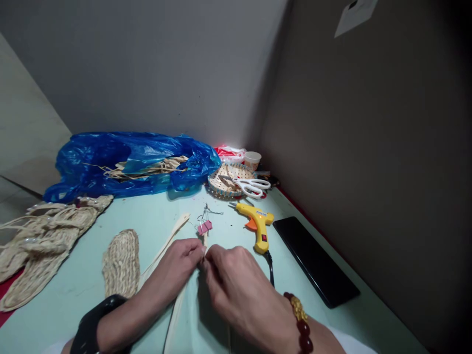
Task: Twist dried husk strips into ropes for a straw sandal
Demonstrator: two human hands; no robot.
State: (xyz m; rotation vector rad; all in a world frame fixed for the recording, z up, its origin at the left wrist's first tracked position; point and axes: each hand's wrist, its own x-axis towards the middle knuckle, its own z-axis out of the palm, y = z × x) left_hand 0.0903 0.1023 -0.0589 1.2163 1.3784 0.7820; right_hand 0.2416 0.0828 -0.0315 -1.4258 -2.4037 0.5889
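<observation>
My left hand and my right hand meet in the middle of the table, fingertips pinched together on a narrow pale straw braid. A pink binder clip grips the far end of this braid, just beyond my fingers. One long flat straw strand runs from beneath my hands toward the front edge. Left of my left hand, another straw strip lies slantwise. Beside it is a woven straw sole. My fingers hide the part of the braid they hold.
A yellow glue gun with a black cord lies to the right, near a black tablet-like slab. Behind are white-handled scissors on a woven basket, a paper cup and a blue plastic bag of straw. Straw sandals lie left.
</observation>
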